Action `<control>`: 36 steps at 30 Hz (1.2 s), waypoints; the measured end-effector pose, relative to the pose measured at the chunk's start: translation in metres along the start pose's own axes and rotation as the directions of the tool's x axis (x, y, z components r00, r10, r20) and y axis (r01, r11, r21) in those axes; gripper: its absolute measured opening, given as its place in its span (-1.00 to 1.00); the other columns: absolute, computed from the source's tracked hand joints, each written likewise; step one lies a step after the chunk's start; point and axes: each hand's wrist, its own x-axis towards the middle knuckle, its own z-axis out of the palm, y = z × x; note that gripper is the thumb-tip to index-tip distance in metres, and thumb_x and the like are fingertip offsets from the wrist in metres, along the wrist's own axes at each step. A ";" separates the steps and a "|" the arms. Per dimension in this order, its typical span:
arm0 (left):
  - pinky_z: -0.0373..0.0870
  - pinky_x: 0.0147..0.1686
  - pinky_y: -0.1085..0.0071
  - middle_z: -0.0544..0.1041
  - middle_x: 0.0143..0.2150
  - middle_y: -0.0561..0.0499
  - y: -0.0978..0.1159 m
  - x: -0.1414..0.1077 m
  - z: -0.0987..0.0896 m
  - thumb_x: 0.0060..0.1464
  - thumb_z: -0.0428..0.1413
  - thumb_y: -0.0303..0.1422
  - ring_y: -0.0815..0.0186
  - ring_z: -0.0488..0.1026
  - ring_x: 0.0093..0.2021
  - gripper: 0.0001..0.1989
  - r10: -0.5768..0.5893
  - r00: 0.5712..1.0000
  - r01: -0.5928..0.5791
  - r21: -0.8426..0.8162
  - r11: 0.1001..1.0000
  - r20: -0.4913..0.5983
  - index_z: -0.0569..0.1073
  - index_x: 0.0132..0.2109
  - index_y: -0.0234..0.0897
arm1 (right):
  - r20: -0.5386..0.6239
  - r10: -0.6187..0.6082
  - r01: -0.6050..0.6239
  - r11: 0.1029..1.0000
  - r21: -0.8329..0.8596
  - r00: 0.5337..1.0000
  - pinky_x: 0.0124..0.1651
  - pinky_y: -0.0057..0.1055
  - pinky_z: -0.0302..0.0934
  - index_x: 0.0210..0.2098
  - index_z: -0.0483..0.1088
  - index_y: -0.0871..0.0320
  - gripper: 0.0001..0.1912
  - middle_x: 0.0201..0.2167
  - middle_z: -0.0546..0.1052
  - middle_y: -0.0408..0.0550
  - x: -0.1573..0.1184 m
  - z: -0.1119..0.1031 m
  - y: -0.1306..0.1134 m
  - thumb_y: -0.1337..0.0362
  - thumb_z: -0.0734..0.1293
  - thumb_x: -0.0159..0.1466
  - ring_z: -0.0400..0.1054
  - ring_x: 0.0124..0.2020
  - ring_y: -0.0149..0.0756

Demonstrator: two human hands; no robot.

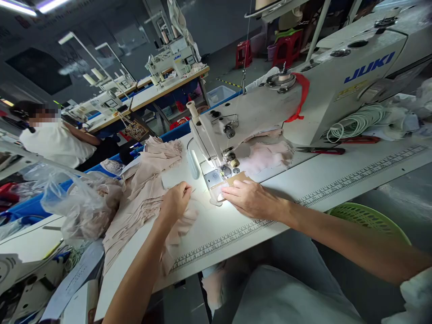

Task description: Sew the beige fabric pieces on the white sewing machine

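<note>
My left hand (177, 198) is closed over the table, its fingertips curled in; what they hold, if anything, is hidden. Just below it lies a loose pale pink fabric piece (185, 221). My right hand (248, 198) rests with extended fingers on a small pale fabric piece (218, 193) at the sewing machine's needle plate (213, 178). A brown strip (240, 177) shows beside those fingers. Above them stands the lit needle area of the white sewing machine (256, 112). More pink fabric (266, 156) lies under the machine arm.
Beige fabric pieces (145, 184) are piled on the left, beside a plastic bag (91, 202). Thread snips (320, 150) and coiled pale cord (357, 121) lie at right. A green basket (371, 218) is below the table edge. A person (60, 139) sits at far left.
</note>
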 end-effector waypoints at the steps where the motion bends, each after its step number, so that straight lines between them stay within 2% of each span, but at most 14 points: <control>1: 0.30 -0.41 0.38 0.53 -0.47 0.06 0.009 0.000 0.001 0.17 0.01 -0.22 0.29 0.39 -0.50 -0.80 0.008 0.999 -0.005 -0.063 0.998 0.036 0.39 -0.37 -0.17 | 0.006 -0.002 0.002 1.000 -0.019 1.000 -0.26 -0.28 -0.01 -0.15 0.47 0.21 -0.71 -0.16 0.54 0.03 0.001 0.002 -0.002 0.45 0.12 0.40 0.18 -0.28 -0.27; 3: 0.29 -0.49 0.40 0.54 -0.48 0.08 0.031 -0.001 0.009 0.18 0.04 -0.19 0.35 0.34 -0.59 -0.80 0.046 0.991 -0.015 -0.236 0.972 0.125 0.40 -0.34 -0.18 | 0.009 0.001 -0.001 0.999 -0.040 1.000 -0.27 -0.26 -0.05 -0.14 0.47 0.22 -0.70 -0.19 0.53 0.01 0.003 0.004 -0.004 0.46 0.10 0.41 0.16 -0.28 -0.25; 6: 0.30 -0.53 0.42 0.51 -0.52 0.09 0.053 0.004 0.032 0.16 0.09 -0.18 0.38 0.32 -0.60 -0.79 0.085 0.975 0.012 -0.433 0.901 0.205 0.36 -0.37 -0.17 | -0.002 0.004 -0.004 0.999 -0.033 1.000 -0.23 -0.26 -0.06 -0.14 0.47 0.23 -0.70 -0.23 0.52 0.00 0.002 0.007 -0.004 0.42 0.10 0.44 0.17 -0.26 -0.23; 10: 0.32 -0.56 0.42 0.43 -0.58 0.13 0.051 0.023 0.057 0.11 0.14 -0.20 0.36 0.35 -0.60 -0.79 -0.002 0.957 0.153 -0.499 0.853 0.291 0.31 -0.39 -0.16 | 0.006 -0.013 0.013 1.000 -0.027 1.000 -0.20 -0.27 -0.05 -0.10 0.46 0.24 -0.72 -0.15 0.53 0.04 0.001 0.008 -0.001 0.43 0.12 0.42 0.17 -0.24 -0.22; 13: 0.33 -0.56 0.42 0.44 -0.58 0.13 0.044 0.032 0.063 0.09 0.15 -0.23 0.36 0.38 -0.60 -0.79 -0.013 0.949 0.175 -0.491 0.853 0.316 0.31 -0.40 -0.17 | 0.012 -0.021 0.021 1.000 -0.021 1.000 -0.19 -0.27 -0.03 -0.11 0.47 0.23 -0.70 -0.13 0.53 0.05 0.000 0.008 0.001 0.44 0.11 0.41 0.17 -0.24 -0.21; 16: 0.32 -0.56 0.43 0.47 -0.56 0.12 0.043 0.031 0.061 0.07 0.17 -0.26 0.36 0.40 -0.58 -0.81 -0.010 0.967 0.125 -0.442 0.888 0.253 0.34 -0.41 -0.18 | 0.026 0.015 -0.015 1.000 0.004 1.000 -0.18 -0.26 0.01 -0.15 0.47 0.22 -0.67 -0.19 0.53 0.04 -0.004 0.005 0.004 0.48 0.09 0.38 0.18 -0.24 -0.19; 18: 0.32 -0.56 0.42 0.48 -0.56 0.12 0.046 0.030 0.061 0.08 0.18 -0.28 0.35 0.41 -0.59 -0.82 -0.028 0.970 0.131 -0.418 0.899 0.242 0.36 -0.42 -0.17 | 0.050 0.075 -0.077 0.997 0.028 0.996 -0.17 -0.25 0.06 -0.15 0.47 0.20 -0.66 -0.23 0.52 0.04 -0.006 0.001 0.007 0.49 0.08 0.37 0.21 -0.22 -0.17; 21: 0.33 -0.58 0.41 0.47 -0.58 0.13 0.048 0.029 0.061 0.10 0.19 -0.26 0.34 0.41 -0.63 -0.81 -0.059 0.961 0.172 -0.414 0.894 0.272 0.36 -0.41 -0.16 | 0.090 0.199 -0.204 0.978 0.050 0.976 -0.12 -0.24 0.13 -0.14 0.48 0.15 -0.64 -0.16 0.51 0.10 -0.007 -0.005 0.010 0.48 0.08 0.37 0.27 -0.15 -0.13; 24: 0.34 -0.59 0.39 0.44 -0.62 0.14 0.046 0.029 0.064 0.11 0.22 -0.21 0.33 0.38 -0.67 -0.77 -0.026 0.972 0.127 -0.436 0.891 0.232 0.37 -0.42 -0.14 | 0.118 0.275 -0.282 0.958 0.044 0.954 -0.10 -0.24 0.18 -0.07 0.49 0.14 -0.62 -0.10 0.50 0.13 -0.005 -0.007 0.012 0.47 0.08 0.38 0.31 -0.12 -0.13; 28: 0.34 -0.59 0.39 0.43 -0.63 0.14 0.044 0.030 0.066 0.09 0.24 -0.17 0.33 0.38 -0.68 -0.74 0.017 0.984 0.064 -0.446 0.893 0.176 0.38 -0.45 -0.14 | 0.121 0.288 -0.290 0.957 0.007 0.950 -0.15 -0.26 0.19 0.03 0.48 0.18 -0.61 -0.08 0.48 0.09 -0.001 -0.002 0.012 0.47 0.12 0.36 0.32 -0.14 -0.15; 31: 0.31 -0.58 0.41 0.44 -0.61 0.13 0.046 0.031 0.064 0.09 0.20 -0.24 0.33 0.39 -0.64 -0.79 -0.009 0.975 0.102 -0.414 0.905 0.222 0.38 -0.43 -0.16 | 0.131 0.268 -0.266 0.963 -0.029 0.955 -0.19 -0.27 0.14 0.08 0.47 0.16 -0.57 -0.08 0.48 0.09 0.001 -0.001 0.011 0.48 0.14 0.34 0.30 -0.17 -0.17; 34: 0.31 -0.53 0.40 0.46 -0.56 0.11 0.047 0.033 0.059 0.13 0.15 -0.28 0.30 0.42 -0.56 -0.84 -0.036 0.960 0.128 -0.321 0.939 0.278 0.40 -0.40 -0.17 | 0.152 0.240 -0.229 0.970 -0.084 0.959 -0.23 -0.27 0.09 0.09 0.47 0.15 -0.58 -0.08 0.48 0.11 0.003 -0.002 0.009 0.47 0.13 0.36 0.29 -0.17 -0.15; 36: 0.36 -0.43 0.36 0.53 -0.45 0.06 0.049 0.032 0.056 0.15 0.16 -0.27 0.25 0.47 -0.45 -0.85 -0.019 0.971 0.069 -0.206 0.976 0.237 0.43 -0.36 -0.18 | 0.164 0.223 -0.206 0.972 -0.113 0.961 -0.21 -0.26 0.10 0.05 0.48 0.16 -0.60 -0.08 0.48 0.13 0.004 -0.003 0.008 0.46 0.11 0.39 0.30 -0.13 -0.12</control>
